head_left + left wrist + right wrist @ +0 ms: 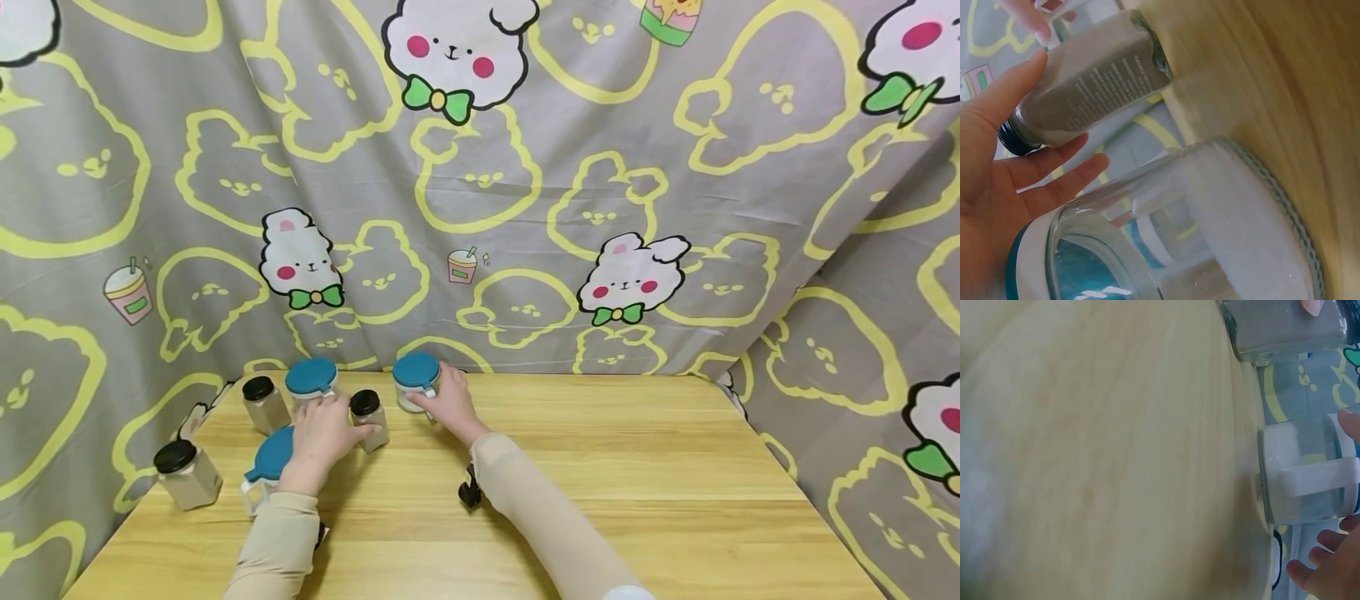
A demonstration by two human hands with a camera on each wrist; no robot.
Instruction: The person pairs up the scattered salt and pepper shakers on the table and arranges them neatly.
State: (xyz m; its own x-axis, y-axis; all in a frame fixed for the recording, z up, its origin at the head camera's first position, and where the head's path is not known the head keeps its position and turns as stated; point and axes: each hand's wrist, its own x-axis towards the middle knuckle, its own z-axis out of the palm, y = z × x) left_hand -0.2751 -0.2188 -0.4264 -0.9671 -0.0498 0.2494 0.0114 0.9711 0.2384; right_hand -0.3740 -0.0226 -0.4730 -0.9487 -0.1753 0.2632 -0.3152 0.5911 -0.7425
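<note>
My left hand point(326, 440) holds a square glass seasoning bottle point(366, 403) with a black cap and greyish-brown powder, thumb on one side and fingers on the other. White printed text shows on its side in the left wrist view. My right hand point(455, 407) grips a clear jar point(416, 368) around its blue lid, at the back of the table. This jar has a white handle point(1319, 477) and white contents. In the left wrist view, a large blue-lidded jar point(1247, 219) with white contents stands just below the left fingers.
Another blue-lidded jar point(311, 377) stands behind my left hand, and one point(273, 452) is partly hidden by it. Two black-capped bottles, one farther back point(264, 407) and one nearer point(187, 477), stand on the left. A patterned curtain point(495, 208) hangs behind the wooden table point(637, 467).
</note>
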